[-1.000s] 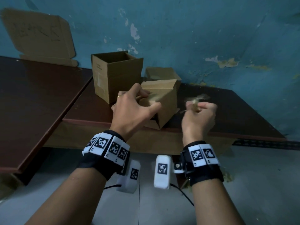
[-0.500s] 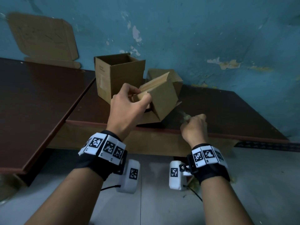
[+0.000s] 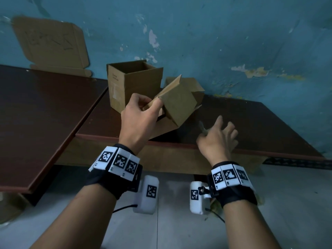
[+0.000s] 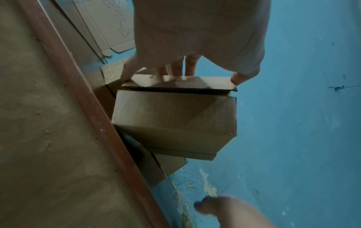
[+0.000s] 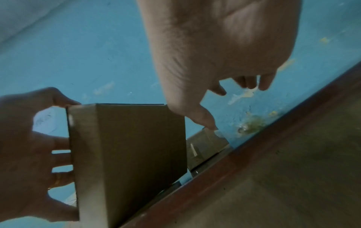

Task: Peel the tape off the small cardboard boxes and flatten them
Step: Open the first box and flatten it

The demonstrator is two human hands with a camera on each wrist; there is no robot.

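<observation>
Brown corrugated cardboard makes up everything on the dark reddish-brown wooden table (image 3: 251, 123). The left hand (image 3: 138, 123) grips a small brown cardboard box (image 3: 177, 105) by one flap, thumb on one edge and fingers curled over the other — the box is tilted on a corner, raised above the front part of the table. From the left wrist view, the fingertips (image 4: 237, 79) press along the flap's raw corrugated edge, and the box body hangs below it.

The right hand (image 3: 217, 139) is beside the box, over the table's front edge, fingers spread and loosely extended; it holds nothing firmly, though a pale crumpled scrap of tape (image 3: 202, 126) sits at its thumb — whether it clings to the skin or lies on the table I cannot tell.

Behind the held box stands a taller open-topped cardboard box (image 3: 125, 87), upright, with faint print on its side. Another small cardboard box (image 3: 195, 85) lies behind, near the peeling blue wall (image 3: 233, 42). A flattened sheet of cardboard (image 3: 50, 45) leans against that wall, at the back of a second dark table (image 3: 45, 114) on the left.
</observation>
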